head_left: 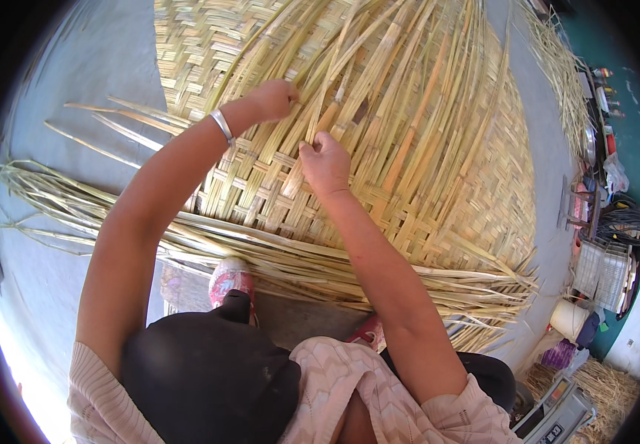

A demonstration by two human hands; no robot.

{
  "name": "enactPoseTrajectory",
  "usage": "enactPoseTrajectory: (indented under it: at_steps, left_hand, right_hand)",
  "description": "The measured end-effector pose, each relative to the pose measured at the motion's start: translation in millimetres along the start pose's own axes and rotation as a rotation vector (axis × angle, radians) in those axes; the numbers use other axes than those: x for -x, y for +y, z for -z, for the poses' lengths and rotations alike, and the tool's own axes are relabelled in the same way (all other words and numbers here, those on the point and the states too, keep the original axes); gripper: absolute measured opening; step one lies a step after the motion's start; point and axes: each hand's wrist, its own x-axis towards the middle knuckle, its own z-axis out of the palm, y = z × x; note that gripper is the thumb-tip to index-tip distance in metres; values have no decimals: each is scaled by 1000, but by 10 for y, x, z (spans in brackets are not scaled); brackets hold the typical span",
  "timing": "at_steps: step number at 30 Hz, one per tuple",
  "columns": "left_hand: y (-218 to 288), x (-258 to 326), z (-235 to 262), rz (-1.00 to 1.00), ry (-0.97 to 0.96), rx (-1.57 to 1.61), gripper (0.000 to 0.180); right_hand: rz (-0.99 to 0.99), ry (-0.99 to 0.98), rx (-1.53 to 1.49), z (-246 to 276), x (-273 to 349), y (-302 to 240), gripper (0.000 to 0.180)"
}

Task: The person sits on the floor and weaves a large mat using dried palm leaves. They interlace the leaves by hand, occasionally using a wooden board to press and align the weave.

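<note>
A large woven bamboo mat lies on the grey floor, its far part made of long loose strips. My left hand, with a silver bangle on the wrist, presses down on the strips near the weave's edge. My right hand is closed around one upright strip just beside the left hand. A bundle of loose bamboo strips runs across the near edge of the mat, above my feet.
My foot in a pink shoe rests on a low block under the strips. Stray strips lie on the floor at the left. Baskets, coiled cable, a bucket and bottles crowd the right wall. Straw lies at lower right.
</note>
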Motion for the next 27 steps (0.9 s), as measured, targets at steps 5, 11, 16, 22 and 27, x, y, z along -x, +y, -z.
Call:
enactPoseTrajectory:
  at_steps: [5, 11, 16, 22, 27]
  left_hand:
    - [63, -145, 158, 190, -52, 717, 53]
    - [204, -138, -5, 95, 72, 290, 71]
    - [203, -111, -116, 78, 74, 79, 71]
    - [110, -33, -46, 81, -14, 415, 64]
    - [105, 22, -86, 141, 77, 262, 61]
  right_hand:
    - [-101, -16, -92, -57, -37, 60, 25]
    - [-136, -19, -122, -100, -65, 134, 26]
    - [-86, 13, -151, -142, -83, 187, 24]
    - [-65, 5, -172, -144, -100, 195, 25]
    - [-55, -11, -144, -137, -105, 190, 27]
